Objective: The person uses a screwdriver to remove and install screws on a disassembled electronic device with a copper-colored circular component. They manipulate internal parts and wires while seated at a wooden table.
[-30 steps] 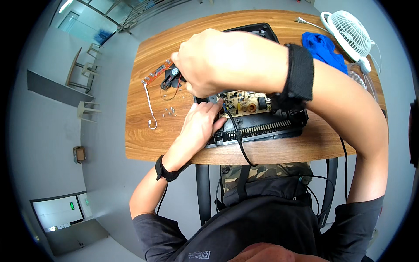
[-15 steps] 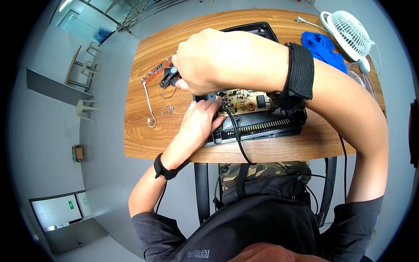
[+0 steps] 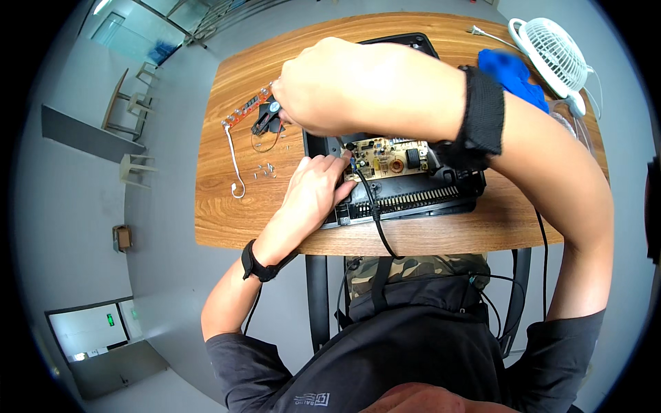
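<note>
My left hand (image 3: 315,182) lies over the left end of an opened black appliance casing (image 3: 413,199). Its thumb and index finger close about the left end of the tan circuit board (image 3: 379,165), beside blue wires and a black power cord (image 3: 377,217). Above the casing's upper left part, my right hand (image 3: 313,86) is closed with its fingers curled under. A thin grey shaft shows below it near the board; what the fingers hold is hidden. To its left are a small black fan (image 3: 267,120) and an orange circuit strip (image 3: 244,111) with a white lead (image 3: 235,162).
Several loose screws (image 3: 265,170) lie on the wooden table (image 3: 220,220), left of the casing. A blue cloth (image 3: 509,72) and a white desk fan (image 3: 551,55) are at the far right. The power cord hangs over the near table edge.
My right hand and wrist have shifted slightly up and to the right, exposing more of the black fan and board. My left hand keeps its place.
</note>
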A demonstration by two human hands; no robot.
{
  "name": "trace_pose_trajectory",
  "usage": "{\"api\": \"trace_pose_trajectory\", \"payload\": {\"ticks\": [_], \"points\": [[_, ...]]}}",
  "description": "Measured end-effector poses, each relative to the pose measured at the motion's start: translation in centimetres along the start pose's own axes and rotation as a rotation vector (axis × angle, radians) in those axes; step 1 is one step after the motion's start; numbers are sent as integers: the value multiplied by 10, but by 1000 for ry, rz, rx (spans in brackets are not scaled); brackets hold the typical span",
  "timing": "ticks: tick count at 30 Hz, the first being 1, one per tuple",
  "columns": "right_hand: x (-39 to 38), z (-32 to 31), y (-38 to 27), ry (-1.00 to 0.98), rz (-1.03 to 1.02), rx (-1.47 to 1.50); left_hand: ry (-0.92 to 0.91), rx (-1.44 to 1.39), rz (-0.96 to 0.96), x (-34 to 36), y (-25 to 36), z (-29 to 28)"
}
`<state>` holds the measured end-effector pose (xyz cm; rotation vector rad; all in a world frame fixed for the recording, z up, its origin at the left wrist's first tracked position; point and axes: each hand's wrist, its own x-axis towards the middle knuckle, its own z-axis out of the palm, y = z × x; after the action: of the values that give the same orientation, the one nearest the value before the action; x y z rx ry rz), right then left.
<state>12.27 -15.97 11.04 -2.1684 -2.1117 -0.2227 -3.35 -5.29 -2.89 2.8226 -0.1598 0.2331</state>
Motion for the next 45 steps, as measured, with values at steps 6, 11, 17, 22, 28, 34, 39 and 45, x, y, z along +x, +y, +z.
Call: {"api": "trace_pose_trajectory", "payload": {"ticks": [6,11,17,22,28,34,39,45], "points": [[-9,6,14,119,-56,56,-5,1,6,3,3,-2],[-7,13,18,70,-53,10,-13,-6,-10,0,0,0],[-9,12,12,60,53,-6,-1,-6,16,4,3,-3],[1,-2,8,-123,0,52,-16,-11,-18,1,3,-4],[-11,-13,-2,-26,92,66,-14,-11,-23,0,2,-2],[-12,-36,-1,-228,63,146,25,-10,1,-1,1,0],[-9,-30,2,-249,106,156,9,-8,19,3,-1,1],[-14,-8,1,-20,63,101,15,-2,-9,-1,-1,0]]}}
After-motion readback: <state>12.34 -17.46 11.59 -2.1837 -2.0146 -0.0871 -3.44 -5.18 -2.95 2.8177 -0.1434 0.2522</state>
